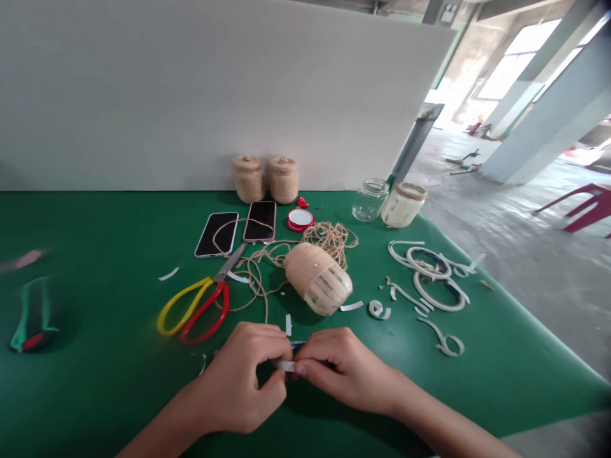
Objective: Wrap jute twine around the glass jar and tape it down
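Close to the table's front edge, my left hand [251, 372] and my right hand [346, 369] meet with fingers pinched together. Between the fingertips shows a short white piece of tape [287, 366]. A dark blue curved edge [298, 346] shows just behind it, like the core of a tape roll; my fingers hide most of it. Beyond my hands lies a jar [317, 277] on its side, partly wound with jute twine and partly covered in white strips. Loose jute twine [329, 238] is tangled behind it. Scissors [203, 302] with one yellow and one red handle lie left, blades partly open.
Two twine-wrapped jars [249, 181] stand by the white partition [214, 95]. Two phones [217, 235], a red-rimmed round roll [300, 219], a clear jar [370, 200] and a strip-covered jar [404, 205] stand or lie farther back. Tape rolls [438, 292] and scraps are right; a green tool [33, 318] is left.
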The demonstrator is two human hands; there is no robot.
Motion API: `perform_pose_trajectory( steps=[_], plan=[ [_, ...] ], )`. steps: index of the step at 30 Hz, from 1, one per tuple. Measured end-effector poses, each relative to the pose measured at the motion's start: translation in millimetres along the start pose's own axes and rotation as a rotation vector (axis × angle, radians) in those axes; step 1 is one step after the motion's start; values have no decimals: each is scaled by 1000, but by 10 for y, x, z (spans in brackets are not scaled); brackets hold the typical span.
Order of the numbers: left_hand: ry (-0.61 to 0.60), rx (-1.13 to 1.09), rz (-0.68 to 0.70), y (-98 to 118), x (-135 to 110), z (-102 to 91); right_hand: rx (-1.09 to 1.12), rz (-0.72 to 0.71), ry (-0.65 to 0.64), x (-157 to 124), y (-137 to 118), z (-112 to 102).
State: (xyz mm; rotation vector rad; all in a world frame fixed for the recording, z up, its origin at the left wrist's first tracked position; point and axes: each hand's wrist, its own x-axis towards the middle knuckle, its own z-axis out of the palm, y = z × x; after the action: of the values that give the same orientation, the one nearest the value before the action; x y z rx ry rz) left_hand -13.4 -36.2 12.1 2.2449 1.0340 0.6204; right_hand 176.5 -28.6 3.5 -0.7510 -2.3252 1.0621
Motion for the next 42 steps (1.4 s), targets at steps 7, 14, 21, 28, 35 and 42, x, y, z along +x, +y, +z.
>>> perform_pose_trajectory(
  steps=[7,14,21,28,35,42],
  plan=[
    [-83,-6,-25,22,14,-16,-1,-31,-21,5,-4,-19],
    [-91,26,-29,10,13,-10,25,-40,-8,3,-2,-12],
    [-83,-26,-41,8,4,-30,38,-26,-14,-10,-7,-38],
    [-84,11,-19,21,16,-23,14,-25,-28,-5,9,-23],
    [-46,11,-20,9,-2,-56,48,9,-16,-16,10,-48],
    [-67,-20,44,3,-1,-103,153,52,-3,-22,0,-73]
  ],
)
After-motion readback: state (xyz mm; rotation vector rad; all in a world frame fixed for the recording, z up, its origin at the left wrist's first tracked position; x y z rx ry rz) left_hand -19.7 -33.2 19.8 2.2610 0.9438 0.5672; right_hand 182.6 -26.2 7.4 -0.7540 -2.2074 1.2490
